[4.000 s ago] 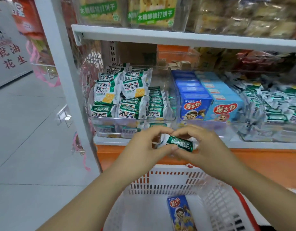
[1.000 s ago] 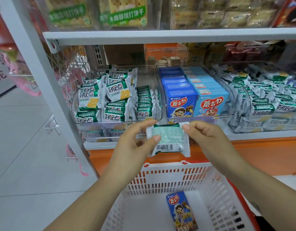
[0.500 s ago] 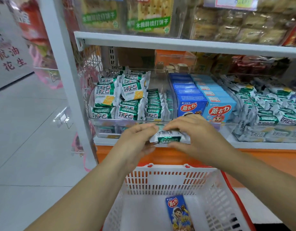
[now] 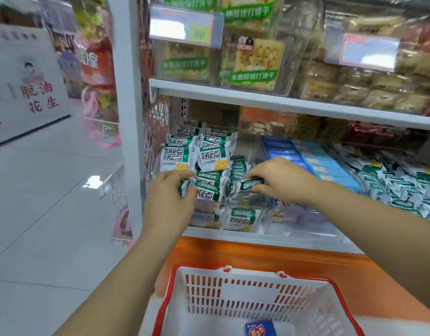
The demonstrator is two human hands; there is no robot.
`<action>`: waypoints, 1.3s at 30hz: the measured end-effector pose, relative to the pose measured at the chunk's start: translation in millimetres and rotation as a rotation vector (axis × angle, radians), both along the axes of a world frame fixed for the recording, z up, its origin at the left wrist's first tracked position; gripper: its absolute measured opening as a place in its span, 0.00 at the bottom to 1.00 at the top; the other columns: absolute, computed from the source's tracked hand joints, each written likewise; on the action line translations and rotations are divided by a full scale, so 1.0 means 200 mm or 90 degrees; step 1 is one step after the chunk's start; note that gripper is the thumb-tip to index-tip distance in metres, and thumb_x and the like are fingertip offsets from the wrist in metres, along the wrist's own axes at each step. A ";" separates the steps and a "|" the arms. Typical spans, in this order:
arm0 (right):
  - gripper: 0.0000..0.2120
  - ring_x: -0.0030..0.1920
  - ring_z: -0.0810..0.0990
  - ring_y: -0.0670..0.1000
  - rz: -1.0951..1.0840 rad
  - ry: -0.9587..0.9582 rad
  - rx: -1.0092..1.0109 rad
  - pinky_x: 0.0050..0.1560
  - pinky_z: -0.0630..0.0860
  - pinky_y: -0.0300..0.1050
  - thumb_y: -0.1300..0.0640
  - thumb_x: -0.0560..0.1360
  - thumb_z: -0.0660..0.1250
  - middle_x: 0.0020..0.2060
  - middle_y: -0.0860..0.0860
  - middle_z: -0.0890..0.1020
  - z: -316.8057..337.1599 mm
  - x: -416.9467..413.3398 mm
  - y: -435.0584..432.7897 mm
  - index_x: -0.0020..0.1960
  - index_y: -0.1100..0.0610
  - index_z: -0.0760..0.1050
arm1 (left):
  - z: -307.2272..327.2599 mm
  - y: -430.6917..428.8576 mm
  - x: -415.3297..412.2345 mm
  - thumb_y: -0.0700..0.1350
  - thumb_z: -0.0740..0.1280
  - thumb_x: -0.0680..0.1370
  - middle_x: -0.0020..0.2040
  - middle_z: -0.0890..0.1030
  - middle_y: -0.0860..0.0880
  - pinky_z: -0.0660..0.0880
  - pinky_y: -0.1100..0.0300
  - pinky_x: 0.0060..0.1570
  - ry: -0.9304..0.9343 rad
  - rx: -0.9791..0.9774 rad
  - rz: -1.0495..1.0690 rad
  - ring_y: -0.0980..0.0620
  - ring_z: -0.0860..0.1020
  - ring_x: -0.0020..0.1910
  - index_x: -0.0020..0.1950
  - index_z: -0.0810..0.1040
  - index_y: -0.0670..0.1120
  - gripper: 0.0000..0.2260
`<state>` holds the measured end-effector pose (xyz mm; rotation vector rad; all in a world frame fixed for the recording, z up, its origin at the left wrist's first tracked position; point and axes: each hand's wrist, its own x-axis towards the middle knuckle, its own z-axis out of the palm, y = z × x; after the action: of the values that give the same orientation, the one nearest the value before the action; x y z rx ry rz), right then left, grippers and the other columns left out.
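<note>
Here, pinches a green pack (image 4: 251, 185) between the thumb and curled fingers of the right hand (image 4: 281, 180), low over the front row of the clear bin (image 4: 262, 203) on the shelf (image 4: 257, 236). Grips a corner pack (image 4: 184, 186) at the bin's front left with the left hand (image 4: 170, 194), fingers over, thumb against its side. Looks like tidying the row, with the pack on its way into the right end.

To do it well:
- Lower the pack edge-first into the gap at the row's right end, label facing out like its neighbours.
- Brace the corner pack firmly with the left hand to stop any slide or topple of the stack above.
- Ease in, never jam; probably brittle biscuit inside, so avoid a hard squeeze.
- Steer clear of the blue boxes (image 4: 325, 170) just beside, past the bin's right wall.
- Release only after seating the pack below the rim, leaning on the row.
- Mind the basket (image 4: 233, 289) underneath, holding 1 blue box (image 4: 260, 330): likely landing spot for a slip.
</note>
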<state>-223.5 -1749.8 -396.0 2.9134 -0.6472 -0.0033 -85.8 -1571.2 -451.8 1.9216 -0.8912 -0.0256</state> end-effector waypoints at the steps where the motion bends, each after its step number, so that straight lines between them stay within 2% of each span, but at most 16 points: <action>1: 0.17 0.60 0.75 0.55 -0.005 0.037 -0.014 0.60 0.73 0.49 0.51 0.78 0.64 0.61 0.50 0.79 -0.01 0.04 -0.01 0.66 0.50 0.73 | -0.01 0.00 0.02 0.45 0.66 0.77 0.64 0.74 0.48 0.68 0.51 0.65 -0.014 0.001 0.020 0.48 0.70 0.64 0.62 0.78 0.50 0.13; 3: 0.16 0.57 0.77 0.55 -0.022 0.101 -0.006 0.56 0.75 0.51 0.51 0.77 0.65 0.57 0.52 0.80 -0.02 0.10 -0.02 0.64 0.51 0.75 | -0.03 0.00 0.04 0.45 0.67 0.77 0.65 0.73 0.47 0.63 0.51 0.67 -0.051 0.027 0.058 0.46 0.65 0.67 0.62 0.78 0.50 0.14; 6: 0.09 0.47 0.77 0.53 -0.018 0.178 0.025 0.46 0.75 0.46 0.50 0.75 0.68 0.43 0.47 0.80 -0.03 0.18 -0.04 0.53 0.54 0.79 | -0.07 0.00 0.06 0.46 0.67 0.77 0.71 0.67 0.46 0.55 0.49 0.71 -0.118 0.098 0.084 0.44 0.55 0.73 0.65 0.76 0.51 0.16; 8: 0.15 0.49 0.77 0.52 -0.028 0.208 0.063 0.45 0.71 0.43 0.50 0.74 0.70 0.47 0.47 0.80 -0.03 0.24 -0.05 0.57 0.54 0.78 | -0.10 0.00 0.07 0.46 0.66 0.77 0.74 0.63 0.48 0.53 0.48 0.73 -0.108 0.129 0.069 0.44 0.50 0.75 0.67 0.73 0.52 0.18; 10: 0.17 0.51 0.78 0.52 -0.036 0.232 0.100 0.48 0.74 0.45 0.50 0.72 0.72 0.53 0.49 0.81 -0.03 0.28 -0.08 0.58 0.57 0.78 | -0.11 -0.01 0.08 0.46 0.66 0.77 0.76 0.60 0.48 0.52 0.47 0.74 -0.089 0.141 0.054 0.44 0.49 0.75 0.68 0.72 0.53 0.19; 14: 0.11 0.42 0.79 0.49 -0.038 0.279 0.187 0.49 0.77 0.47 0.60 0.73 0.70 0.43 0.48 0.82 -0.07 0.32 -0.11 0.55 0.62 0.79 | -0.13 -0.02 0.10 0.45 0.66 0.77 0.75 0.61 0.48 0.53 0.48 0.73 -0.090 0.134 0.050 0.45 0.50 0.75 0.69 0.72 0.52 0.20; 15: 0.11 0.44 0.81 0.51 -0.033 0.287 0.193 0.50 0.78 0.48 0.61 0.73 0.69 0.43 0.49 0.83 -0.09 0.32 -0.11 0.54 0.63 0.79 | -0.13 -0.02 0.10 0.45 0.66 0.77 0.75 0.61 0.48 0.53 0.48 0.73 -0.093 0.133 0.051 0.45 0.50 0.75 0.68 0.72 0.52 0.20; 17: 0.12 0.50 0.81 0.55 -0.023 0.299 0.193 0.51 0.78 0.50 0.60 0.73 0.69 0.49 0.53 0.83 -0.11 0.33 -0.13 0.55 0.63 0.79 | -0.14 -0.02 0.10 0.45 0.67 0.77 0.75 0.61 0.48 0.53 0.49 0.72 -0.098 0.132 0.051 0.45 0.51 0.75 0.68 0.72 0.52 0.20; 19: 0.12 0.51 0.81 0.53 -0.022 0.293 0.189 0.53 0.78 0.48 0.58 0.73 0.71 0.52 0.50 0.83 -0.09 0.34 -0.14 0.56 0.58 0.81 | -0.14 -0.03 0.11 0.45 0.67 0.77 0.75 0.61 0.49 0.52 0.50 0.72 -0.101 0.133 0.049 0.46 0.50 0.75 0.68 0.72 0.52 0.20; 23: 0.14 0.47 0.76 0.49 -0.021 0.198 0.076 0.47 0.76 0.44 0.53 0.72 0.72 0.51 0.48 0.82 -0.04 0.35 -0.19 0.57 0.53 0.80 | -0.15 -0.02 0.11 0.45 0.67 0.77 0.75 0.61 0.49 0.52 0.51 0.72 -0.095 0.128 0.047 0.47 0.50 0.75 0.68 0.72 0.52 0.20; 28: 0.15 0.48 0.80 0.55 -0.049 0.282 -0.062 0.46 0.79 0.48 0.49 0.70 0.73 0.48 0.51 0.82 -0.10 0.38 -0.22 0.53 0.56 0.79 | -0.15 -0.03 0.10 0.45 0.67 0.76 0.75 0.62 0.49 0.52 0.51 0.72 -0.089 0.125 0.054 0.47 0.49 0.75 0.68 0.72 0.51 0.20; 30: 0.10 0.43 0.79 0.55 -0.041 0.314 -0.087 0.46 0.78 0.48 0.52 0.70 0.73 0.41 0.51 0.79 -0.11 0.39 -0.19 0.44 0.57 0.77 | -0.15 -0.04 0.10 0.44 0.67 0.76 0.75 0.62 0.49 0.54 0.51 0.71 -0.085 0.121 0.058 0.47 0.50 0.75 0.68 0.72 0.51 0.20; 31: 0.11 0.39 0.77 0.54 -0.039 0.324 -0.097 0.47 0.76 0.47 0.54 0.70 0.73 0.36 0.50 0.76 -0.11 0.39 -0.18 0.38 0.57 0.73 | -0.15 -0.04 0.10 0.44 0.67 0.76 0.74 0.62 0.49 0.54 0.51 0.71 -0.081 0.118 0.060 0.46 0.50 0.75 0.68 0.72 0.51 0.20; 34: 0.17 0.31 0.68 0.49 -0.054 0.353 -0.121 0.52 0.71 0.48 0.55 0.72 0.72 0.31 0.49 0.69 -0.11 0.39 -0.17 0.32 0.56 0.66 | -0.15 -0.04 0.09 0.44 0.67 0.76 0.74 0.62 0.49 0.54 0.52 0.71 -0.075 0.115 0.063 0.46 0.50 0.74 0.68 0.72 0.51 0.20; 37: 0.14 0.34 0.68 0.50 -0.048 0.356 -0.160 0.58 0.66 0.52 0.58 0.74 0.67 0.32 0.49 0.70 -0.13 0.38 -0.18 0.33 0.55 0.67 | -0.15 -0.05 0.09 0.44 0.67 0.76 0.74 0.62 0.50 0.55 0.52 0.71 -0.075 0.118 0.065 0.47 0.50 0.74 0.69 0.72 0.51 0.20; 39: 0.12 0.37 0.70 0.52 -0.040 0.311 -0.163 0.61 0.62 0.55 0.59 0.75 0.62 0.32 0.49 0.70 -0.11 0.37 -0.18 0.33 0.55 0.67 | -0.15 -0.05 0.09 0.44 0.67 0.76 0.74 0.62 0.50 0.56 0.51 0.71 -0.070 0.118 0.066 0.47 0.50 0.74 0.69 0.71 0.51 0.20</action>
<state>-149.6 -1786.2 -418.0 2.5010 -0.5974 -0.5733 -68.5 -1580.6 -481.9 2.1565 -0.8857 0.0613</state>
